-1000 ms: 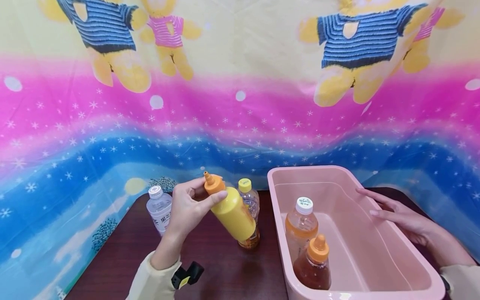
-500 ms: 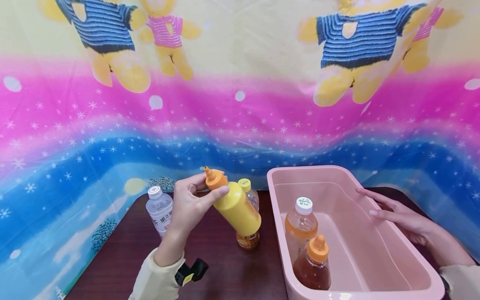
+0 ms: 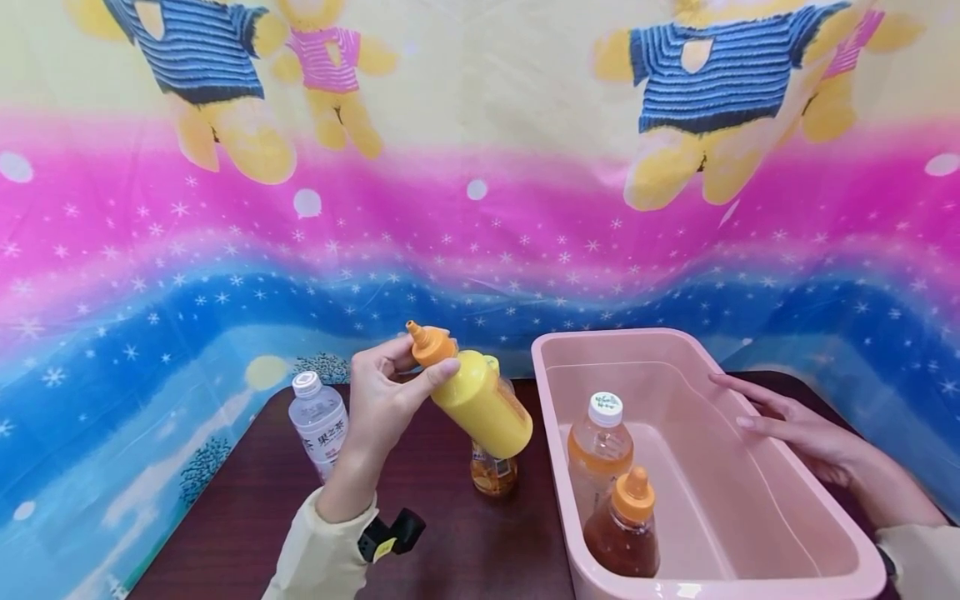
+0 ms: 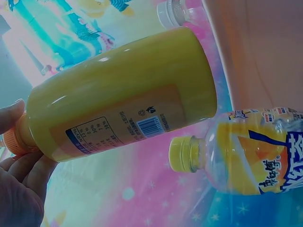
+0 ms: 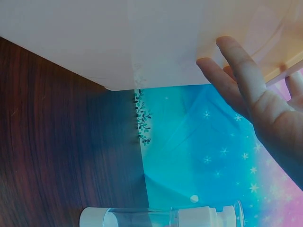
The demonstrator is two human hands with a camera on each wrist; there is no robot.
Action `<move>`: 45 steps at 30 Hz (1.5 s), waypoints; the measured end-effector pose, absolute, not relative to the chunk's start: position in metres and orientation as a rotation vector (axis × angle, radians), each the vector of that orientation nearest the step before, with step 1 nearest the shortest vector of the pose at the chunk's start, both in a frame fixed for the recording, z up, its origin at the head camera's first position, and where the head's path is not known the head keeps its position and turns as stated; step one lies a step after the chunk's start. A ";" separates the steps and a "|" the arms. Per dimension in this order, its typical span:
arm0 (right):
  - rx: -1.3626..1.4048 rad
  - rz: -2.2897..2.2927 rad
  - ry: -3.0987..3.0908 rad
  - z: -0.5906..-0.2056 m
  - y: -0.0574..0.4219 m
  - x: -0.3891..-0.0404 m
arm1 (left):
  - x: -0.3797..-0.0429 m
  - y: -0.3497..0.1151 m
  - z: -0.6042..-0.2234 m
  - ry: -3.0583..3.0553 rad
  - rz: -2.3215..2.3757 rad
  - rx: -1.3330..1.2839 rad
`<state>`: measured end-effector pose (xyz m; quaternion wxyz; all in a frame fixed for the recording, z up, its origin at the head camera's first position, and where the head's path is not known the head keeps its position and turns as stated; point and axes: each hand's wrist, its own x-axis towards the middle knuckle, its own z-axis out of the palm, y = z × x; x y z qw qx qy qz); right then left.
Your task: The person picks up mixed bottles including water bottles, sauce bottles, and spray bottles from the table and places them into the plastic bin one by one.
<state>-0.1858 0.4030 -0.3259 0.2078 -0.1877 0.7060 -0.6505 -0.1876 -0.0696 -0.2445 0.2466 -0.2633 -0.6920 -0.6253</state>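
Observation:
My left hand (image 3: 378, 408) pinches a yellow squeeze bottle (image 3: 483, 408) at its neck, just under the orange nozzle cap (image 3: 432, 343). The bottle hangs tilted above the table, its base toward the pink bin (image 3: 558, 467). Behind it stands a yellow-capped drink bottle (image 3: 493, 475), mostly hidden in the head view; its label (image 4: 258, 156) shows in the left wrist view. On the bin's right rim rests my right hand (image 3: 817, 433), fingers extended. Inside the bin, at the left, are a white-capped bottle (image 3: 600, 450) of orange liquid and an orange-capped bottle (image 3: 622, 537) with dark red-brown contents.
A clear bottle (image 3: 318, 421) with a white cap stands left of my left forearm. In the right wrist view, a clear cylinder with white ends (image 5: 142, 217) appears at the bottom edge. A printed cloth (image 3: 480, 250) hangs behind the dark wooden table (image 3: 480, 550).
My left hand has carried the yellow squeeze bottle a little up and right, so it covers more of the yellow-capped bottle. The right hand stays on the bin's rim.

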 end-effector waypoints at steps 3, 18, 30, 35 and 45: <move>-0.522 -1.807 1.978 -0.326 0.403 -0.186 | -0.188 -0.068 -0.243 -1.870 -1.710 -0.733; -0.536 -1.798 1.997 -0.326 0.402 -0.187 | -0.195 -0.057 -0.240 -1.758 -1.783 -0.769; -0.554 -1.834 1.918 -0.328 0.402 -0.186 | -0.200 -0.045 -0.241 -1.731 -1.807 -0.781; -0.558 -1.843 1.908 -0.328 0.402 -0.186 | -0.201 -0.042 -0.242 -1.718 -1.809 -0.782; -0.537 -1.837 1.921 -0.327 0.401 -0.186 | -0.204 -0.034 -0.243 -1.671 -1.835 -0.773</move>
